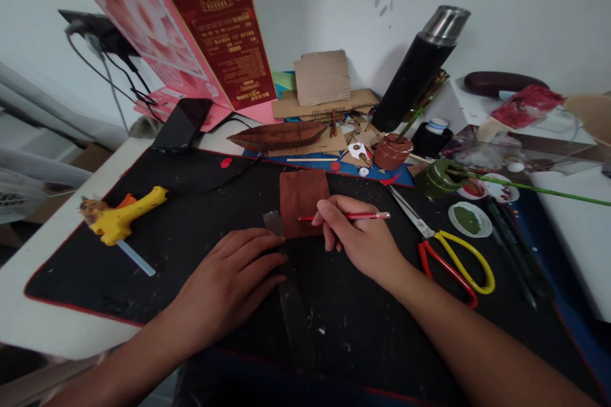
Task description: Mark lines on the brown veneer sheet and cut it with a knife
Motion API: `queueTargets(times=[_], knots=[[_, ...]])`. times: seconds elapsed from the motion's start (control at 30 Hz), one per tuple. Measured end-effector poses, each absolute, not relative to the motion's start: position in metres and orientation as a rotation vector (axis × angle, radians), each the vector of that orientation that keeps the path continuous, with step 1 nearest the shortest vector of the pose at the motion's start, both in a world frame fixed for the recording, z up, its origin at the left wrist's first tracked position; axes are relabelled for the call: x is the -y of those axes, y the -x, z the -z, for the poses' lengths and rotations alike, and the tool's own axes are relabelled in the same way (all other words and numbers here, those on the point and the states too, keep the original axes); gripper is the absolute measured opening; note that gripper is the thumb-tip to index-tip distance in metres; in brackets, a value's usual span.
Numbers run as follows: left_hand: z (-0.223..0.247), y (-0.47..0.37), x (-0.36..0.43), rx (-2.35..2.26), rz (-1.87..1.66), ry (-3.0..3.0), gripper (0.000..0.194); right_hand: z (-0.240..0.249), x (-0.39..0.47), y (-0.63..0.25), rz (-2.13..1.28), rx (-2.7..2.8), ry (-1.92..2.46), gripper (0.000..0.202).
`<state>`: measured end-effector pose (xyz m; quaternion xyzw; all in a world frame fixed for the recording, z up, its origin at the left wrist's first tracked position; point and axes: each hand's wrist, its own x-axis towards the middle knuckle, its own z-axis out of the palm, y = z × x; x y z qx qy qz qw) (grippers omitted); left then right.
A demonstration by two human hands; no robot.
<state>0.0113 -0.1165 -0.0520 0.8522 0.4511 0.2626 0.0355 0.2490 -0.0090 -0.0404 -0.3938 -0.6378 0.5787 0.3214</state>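
My right hand (356,235) is closed round a red pencil (367,216), its tip pointing left over a brown square piece (303,194), perhaps painted card. That piece lies flat on the black mat (205,210). My left hand (238,273) rests flat with fingers slightly spread, the fingertips on the edge of a dark ruler (296,318). The ruler runs from the lower left corner of the brown piece toward the front of the mat. Right of my right hand lies a pair of scissors (424,229) with one red and one yellow handle.
A yellow glue gun (126,210) lies at left, near a phone (184,124). Behind the brown piece are a brown boat-shaped piece (277,135), cardboard scraps (322,79) and a brown paint pot (392,152). A black thermos (415,70) and green paint jar (436,179) stand at right.
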Motion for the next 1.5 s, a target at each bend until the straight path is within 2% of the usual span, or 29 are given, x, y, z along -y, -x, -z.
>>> queueTargets(times=[1.13,1.5], knots=[[0.0506,-0.0121,0.1167,-1.387,-0.786,-2.618,0.015,0.039,0.0084,-0.2483,-1.518,1.69,1.049,0.043],[0.0512,-0.0098,0.1181,-1.368,-0.762,-2.63,0.018,0.0386,0.0051,-0.2502,-1.574,1.454,1.044,0.049]])
